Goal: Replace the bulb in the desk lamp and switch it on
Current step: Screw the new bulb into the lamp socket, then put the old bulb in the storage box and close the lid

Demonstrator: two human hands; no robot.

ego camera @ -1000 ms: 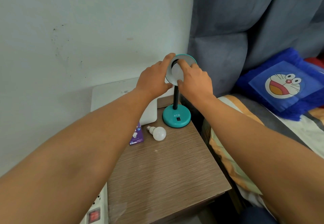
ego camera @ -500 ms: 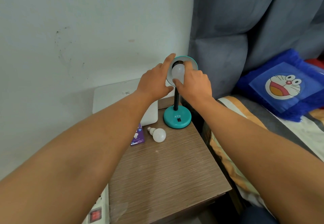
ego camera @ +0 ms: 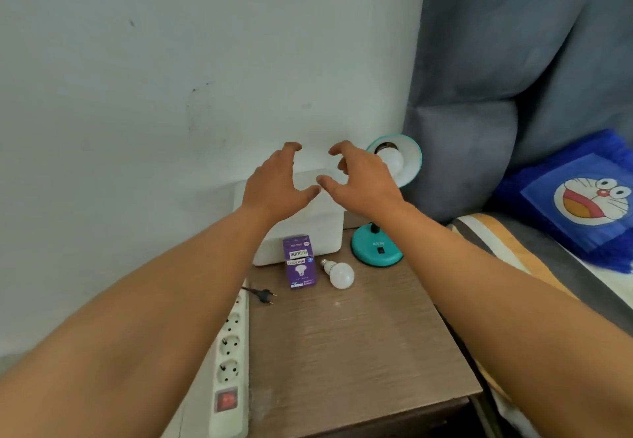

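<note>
A teal desk lamp (ego camera: 376,249) stands at the back of a wooden bedside table (ego camera: 359,352). Its round shade (ego camera: 409,158) faces me with a white bulb (ego camera: 390,160) sitting in the socket. My right hand (ego camera: 359,180) hovers just left of the shade, fingers curled apart, holding nothing. My left hand (ego camera: 277,184) is open beside it, also free of the lamp. A second white bulb (ego camera: 339,275) lies on the table next to a purple bulb box (ego camera: 299,261). A black plug (ego camera: 263,295) lies unplugged at the table's left edge.
A white power strip (ego camera: 229,365) with a red switch lies left of the table. A white box-like device (ego camera: 308,232) sits against the wall behind the bulb box. A grey headboard and a bed with a blue cartoon pillow (ego camera: 582,197) are on the right.
Both hands have let go of the lamp shade and bulb and drawn back to the left. The view shifted left, bringing the power strip and plug into sight.
</note>
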